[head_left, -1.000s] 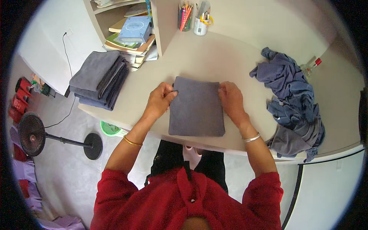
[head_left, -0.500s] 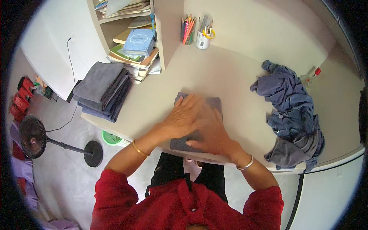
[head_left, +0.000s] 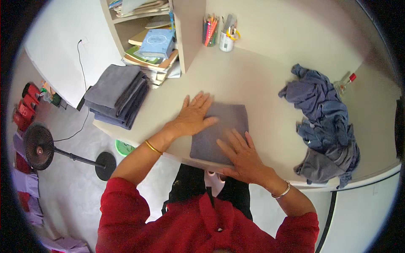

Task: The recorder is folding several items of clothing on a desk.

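A folded grey-blue towel [head_left: 225, 120] lies flat as a neat rectangle at the front edge of the desk. My left hand [head_left: 194, 116] rests at its left side, fingers spread, the thumb over the cloth. Across its lower right part lies my right hand [head_left: 242, 156], fingers stretched out and apart. Neither hand grips anything. To the left stands a stack of folded grey and blue towels [head_left: 114, 90]. A long heap of crumpled grey-blue cloths [head_left: 322, 116] spreads along the right side of the desk.
Behind the heap stands a clear bottle with a red cap [head_left: 346, 82]. A glass of pencils [head_left: 209, 33] and a white cup of pens [head_left: 227, 40] are at the back. Shelves [head_left: 185, 42] hold books and papers. A black fan [head_left: 40, 145] and green basket [head_left: 123, 147] are on the floor.
My hands have moved apart from their overlap on the towel. The left has gone to its left side, the right to its lower right part, leaving more of the cloth in sight.
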A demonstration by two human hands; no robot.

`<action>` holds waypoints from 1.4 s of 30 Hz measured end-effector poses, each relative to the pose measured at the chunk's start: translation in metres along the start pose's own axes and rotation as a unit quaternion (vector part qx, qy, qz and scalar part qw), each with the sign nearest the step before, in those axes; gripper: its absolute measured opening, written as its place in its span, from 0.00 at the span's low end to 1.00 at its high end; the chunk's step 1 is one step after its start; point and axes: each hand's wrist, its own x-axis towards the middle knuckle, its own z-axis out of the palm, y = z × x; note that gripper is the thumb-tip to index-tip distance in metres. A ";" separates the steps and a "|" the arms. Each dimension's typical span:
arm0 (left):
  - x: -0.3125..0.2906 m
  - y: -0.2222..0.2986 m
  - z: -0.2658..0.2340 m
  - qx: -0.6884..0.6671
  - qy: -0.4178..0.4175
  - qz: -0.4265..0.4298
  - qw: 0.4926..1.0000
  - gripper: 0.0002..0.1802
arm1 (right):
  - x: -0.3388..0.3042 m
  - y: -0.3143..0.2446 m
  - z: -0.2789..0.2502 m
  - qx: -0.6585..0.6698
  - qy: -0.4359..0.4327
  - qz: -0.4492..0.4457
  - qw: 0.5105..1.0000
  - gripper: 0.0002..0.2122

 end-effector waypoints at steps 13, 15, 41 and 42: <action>-0.087 0.075 -0.002 0.059 0.074 0.260 0.961 0.37 | -0.039 0.024 0.007 0.262 0.131 0.012 0.956 0.20; -0.088 0.070 -0.004 0.041 0.072 0.269 0.959 0.35 | -0.039 0.022 0.004 0.244 0.134 0.000 0.960 0.18; -0.084 0.042 -0.125 -0.242 0.102 0.110 0.958 0.21 | 0.031 -0.006 -0.053 0.405 0.134 0.051 0.903 0.12; -0.083 0.039 -0.128 -0.248 0.064 0.094 0.962 0.20 | 0.031 -0.003 -0.052 0.407 0.140 0.041 0.902 0.12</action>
